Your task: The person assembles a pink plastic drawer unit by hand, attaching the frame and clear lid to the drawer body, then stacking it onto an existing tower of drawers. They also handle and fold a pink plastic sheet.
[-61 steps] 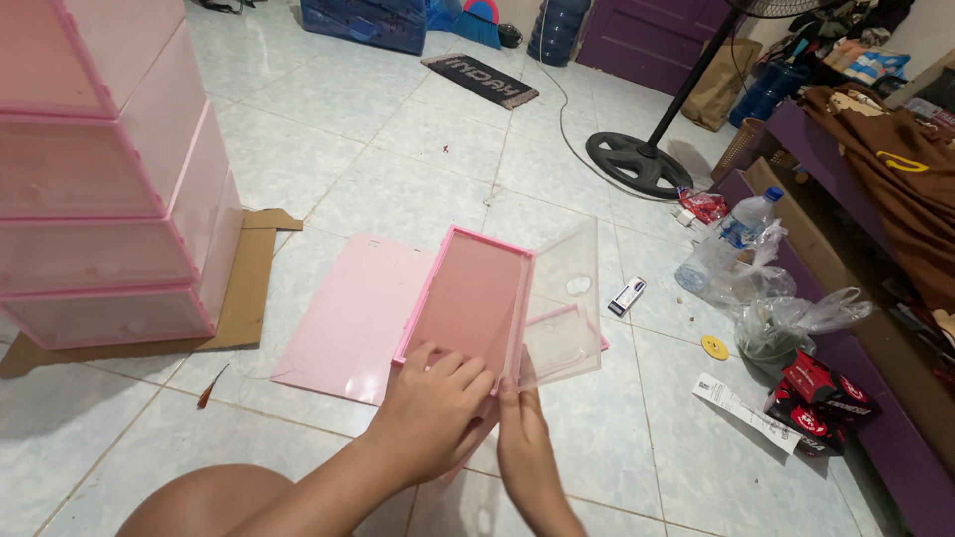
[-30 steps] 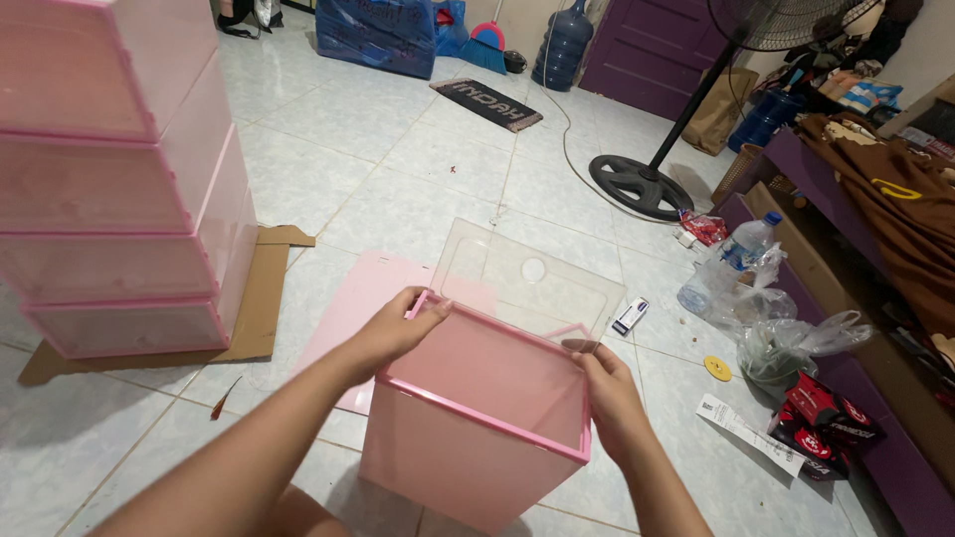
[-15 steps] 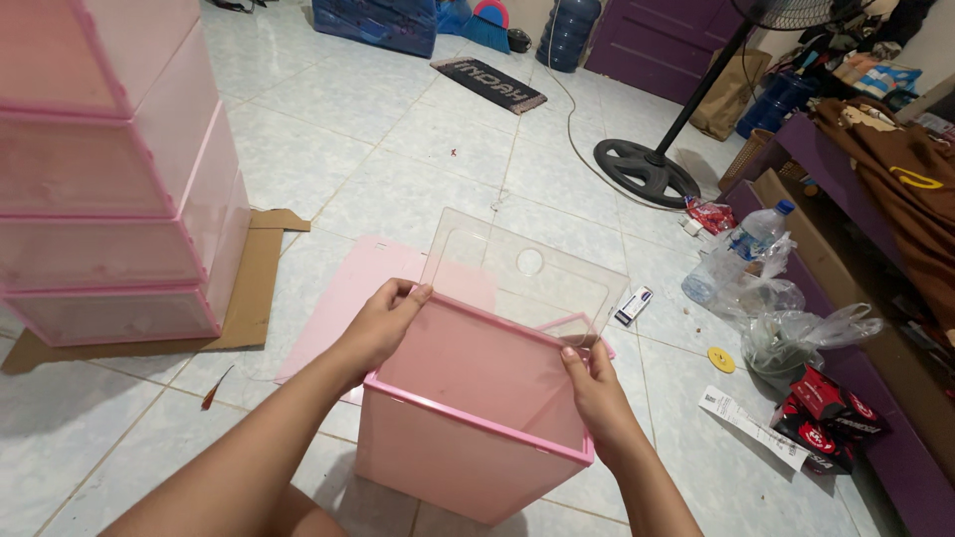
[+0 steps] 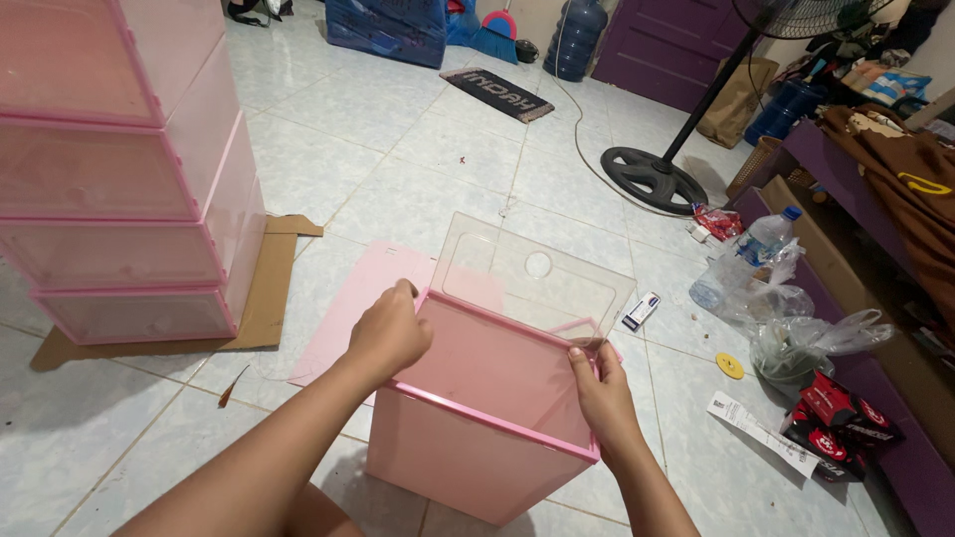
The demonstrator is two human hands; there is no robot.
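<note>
A pink plastic box point(image 4: 468, 452) stands open-topped on the tiled floor in front of me. My left hand point(image 4: 390, 333) grips its left top rim. My right hand point(image 4: 600, 386) grips the right top rim near the far corner. A clear plastic door panel point(image 4: 532, 273) with a round hole hangs off the box's far edge, tilted away from me. A flat pink panel point(image 4: 353, 303) lies on the floor to the left, partly under the box.
A stack of pink drawer-like boxes point(image 4: 119, 169) stands at left on a cardboard sheet point(image 4: 269, 298). At right are plastic bags with a bottle point(image 4: 766, 268), a fan base point(image 4: 652, 179), red packets point(image 4: 846, 423), a yellow disc point(image 4: 730, 366) and a paper slip point(image 4: 761, 433).
Two seconds ago the pink panels lay folded flat in my hands. Now they form an upright open box, with one hand on each side rim and the clear door swung outward.
</note>
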